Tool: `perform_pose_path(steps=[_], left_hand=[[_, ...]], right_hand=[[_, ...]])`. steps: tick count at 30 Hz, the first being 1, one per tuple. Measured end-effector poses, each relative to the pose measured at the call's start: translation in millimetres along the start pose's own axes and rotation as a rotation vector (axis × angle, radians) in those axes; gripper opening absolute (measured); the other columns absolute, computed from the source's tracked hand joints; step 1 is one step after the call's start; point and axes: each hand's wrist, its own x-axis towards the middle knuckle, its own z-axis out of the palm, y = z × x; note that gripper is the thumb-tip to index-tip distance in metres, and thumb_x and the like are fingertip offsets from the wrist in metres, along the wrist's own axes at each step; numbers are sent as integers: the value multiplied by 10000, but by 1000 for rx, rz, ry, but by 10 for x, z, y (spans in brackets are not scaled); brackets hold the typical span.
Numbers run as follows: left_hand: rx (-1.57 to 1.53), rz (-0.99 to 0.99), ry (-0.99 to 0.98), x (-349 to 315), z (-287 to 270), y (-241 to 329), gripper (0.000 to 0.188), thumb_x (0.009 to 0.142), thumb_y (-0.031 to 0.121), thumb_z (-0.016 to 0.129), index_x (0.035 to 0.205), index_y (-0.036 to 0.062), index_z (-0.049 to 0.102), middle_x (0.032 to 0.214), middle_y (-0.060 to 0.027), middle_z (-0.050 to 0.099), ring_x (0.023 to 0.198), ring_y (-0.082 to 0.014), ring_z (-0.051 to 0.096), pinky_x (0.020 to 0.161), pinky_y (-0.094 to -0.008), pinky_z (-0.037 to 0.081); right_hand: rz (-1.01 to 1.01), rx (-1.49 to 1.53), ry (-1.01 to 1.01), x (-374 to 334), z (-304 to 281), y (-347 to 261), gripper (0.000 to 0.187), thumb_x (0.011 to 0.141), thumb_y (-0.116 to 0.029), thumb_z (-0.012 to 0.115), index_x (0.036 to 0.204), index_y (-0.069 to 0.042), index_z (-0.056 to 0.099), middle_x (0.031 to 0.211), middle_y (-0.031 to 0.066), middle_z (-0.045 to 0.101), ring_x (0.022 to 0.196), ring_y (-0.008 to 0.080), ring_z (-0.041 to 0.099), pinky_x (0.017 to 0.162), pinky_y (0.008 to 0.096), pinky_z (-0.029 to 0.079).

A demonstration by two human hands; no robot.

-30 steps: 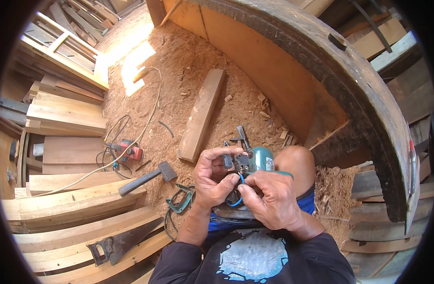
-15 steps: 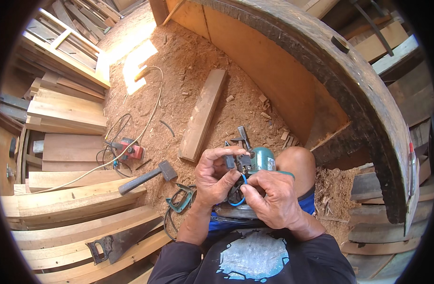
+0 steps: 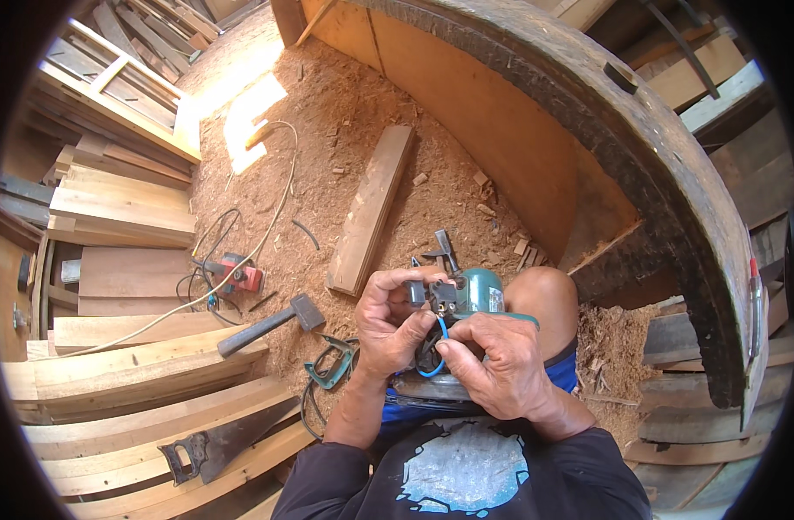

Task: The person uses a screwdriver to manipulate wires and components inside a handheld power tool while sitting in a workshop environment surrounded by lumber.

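Note:
My left hand (image 3: 386, 336) is closed around a small black switch-like block (image 3: 445, 298), its thumb and fingers pressed to the sides. A bent blue wire (image 3: 432, 373) runs beside the block. Thumb and forefinger of my right hand (image 3: 503, 364) pinch this wire near its upper end, close under the block. Just beyond my hands lies a green, rounded power tool body (image 3: 481, 289), partly hidden by them, against my bent knee. Where the wire's tip meets the block is too small to make out.
A loose green plastic housing piece (image 3: 333, 373) with black cable lies left of me. Nearby are a hammer (image 3: 307, 313), a red power tool (image 3: 243, 274) and a handsaw (image 3: 228, 440) on stacked boards. A plank (image 3: 375, 208) lies on sawdust; a large curved wooden piece (image 3: 674, 178) stands right.
My right hand and the blue wire have shifted very slightly left. The black block in my left hand has tilted a little. Nothing else has visibly moved.

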Motion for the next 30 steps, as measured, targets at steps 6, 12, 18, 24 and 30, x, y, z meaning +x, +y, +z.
perform_pose_path(steps=[6,12,18,24,30], left_hand=[[0,4,29,12,11,16,424,923,84,740,1261,4,497,1239,-199,656,1188,-259,647,1023,-409,537],[-22,-1,30,-7,9,2,424,915,62,743,1259,8,501,1242,-194,650,1188,-260,645,1018,-405,541],[66,43,7,-1,55,51,426,908,56,750,1256,-3,510,1229,-198,651,1170,-256,651,1010,-398,543],[57,39,19,-8,46,38,430,904,63,757,1253,-10,517,1226,-203,652,1169,-258,651,1006,-397,541],[68,54,-7,-6,22,23,438,906,56,752,1269,8,512,1236,-206,653,1186,-270,648,1009,-408,544]], right_hand=[[33,77,29,-29,16,23,134,891,-93,727,829,5,662,669,113,644,563,237,642,515,349,474],[50,77,10,-33,-7,5,156,882,-107,746,823,10,660,657,106,636,538,208,634,494,333,467],[73,78,-45,-17,-15,-47,189,858,-130,775,812,12,659,645,102,626,532,212,628,492,339,464],[83,54,-60,-18,0,-35,207,851,-137,787,799,7,648,646,112,627,535,225,629,499,353,462],[87,71,-63,-25,18,-10,218,861,-147,789,804,-3,636,619,108,618,524,231,624,494,354,457]])
